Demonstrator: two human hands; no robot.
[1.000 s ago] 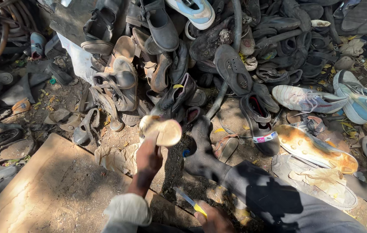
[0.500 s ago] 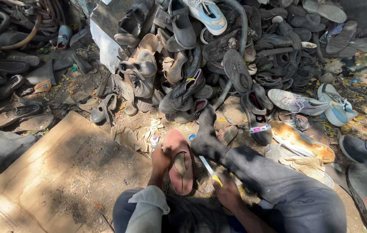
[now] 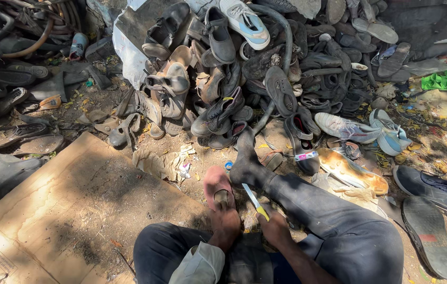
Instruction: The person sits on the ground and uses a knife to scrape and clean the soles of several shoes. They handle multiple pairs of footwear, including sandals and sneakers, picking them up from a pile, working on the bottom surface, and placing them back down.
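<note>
Head view: shoe pile (image 3: 244, 68) beyond sandal (image 3: 218, 189), cardboard (image 3: 71, 205) beside.

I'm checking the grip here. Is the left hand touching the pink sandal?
Touching. The head view shows the left hand closed over the near end of the pink sandal, no gap between them; the right hand holds a yellow-handled knife.
</note>
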